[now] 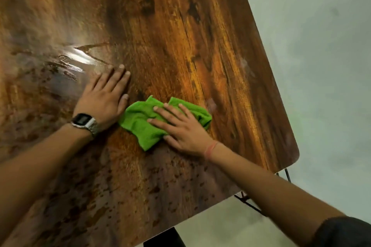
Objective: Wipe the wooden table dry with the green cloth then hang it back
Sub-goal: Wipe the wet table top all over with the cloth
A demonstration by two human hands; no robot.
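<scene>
**Wiping the wet wooden surface with the green cloth**

The green cloth (160, 120) lies bunched near the middle of the wooden table (200, 46), and the right hand (180, 128) presses it flat with straight, spread fingers: an open grip, nothing curled round the fabric. The left hand (104, 96) rests palm-down on the bare surface just beside the cloth, fingers straight too, holding nothing; a wristwatch (84, 121) sits on that wrist and a thin band (210, 149) on the right one.

Judging by the sheen and the droplets (140, 190), the near and left parts of the surface look wet, while the far right part looks drier. To do this step well, the wiping hand would best keep the whole palm on the cloth, draw it in overlapping strokes from the dry area into the wet one, and turn the cloth to a fresh face once it is soaked. The left hand seems to be on damp wood and may leave marks, so that patch would need a pass as well.

The left edge and near corner of the table are cut off, so how far the water reaches cannot be told. The place where the cloth hangs is not in view. Only bits of the dark metal frame (249, 202) show beneath the top, and the far left is blurred.
</scene>
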